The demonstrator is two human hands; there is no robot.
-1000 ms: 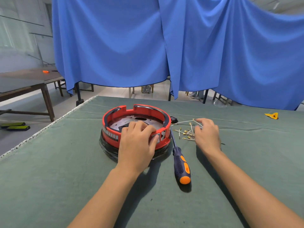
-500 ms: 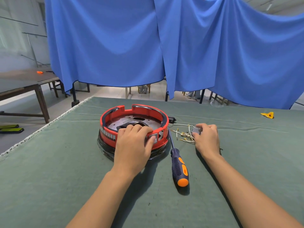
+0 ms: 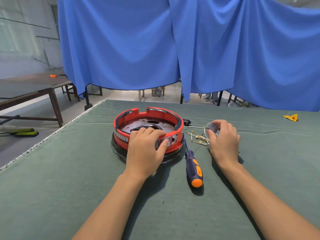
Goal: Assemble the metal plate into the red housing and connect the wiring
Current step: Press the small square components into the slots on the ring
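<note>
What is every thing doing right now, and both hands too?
Housing: upright on the table, metal plate inside.
Plate: lying flat in the housing.
Left hand: gripping the housing's near rim.
Right hand: pinching a small grey part above the wires.
Wires: loose on the table, not connected.
Screwdriver: lying flat, untouched.

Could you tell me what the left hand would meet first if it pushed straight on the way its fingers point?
Probably the metal plate: the left hand grips the near rim of the red housing, its fingers pointing inward over the plate. Depth is unclear here.
</note>
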